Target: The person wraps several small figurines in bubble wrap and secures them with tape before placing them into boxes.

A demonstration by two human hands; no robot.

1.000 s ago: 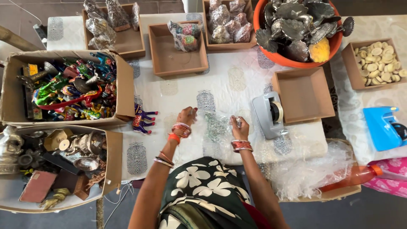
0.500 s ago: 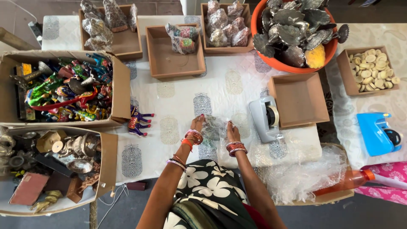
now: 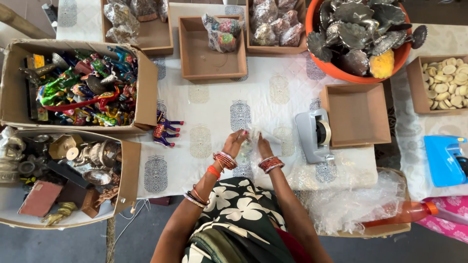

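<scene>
Both hands meet at the near middle of the table [image 3: 214, 109], over its printed white cloth. The left hand [image 3: 235, 143] and right hand [image 3: 263, 146] each pinch a side of a small clear bag [image 3: 249, 146], fingers closed on it, with the bag held between them just above the cloth. A grey tape dispenser [image 3: 314, 135] sits just right of the hands, an empty box [image 3: 358, 114] beyond it, and a small painted horse [image 3: 163, 130] lies to the left
</scene>
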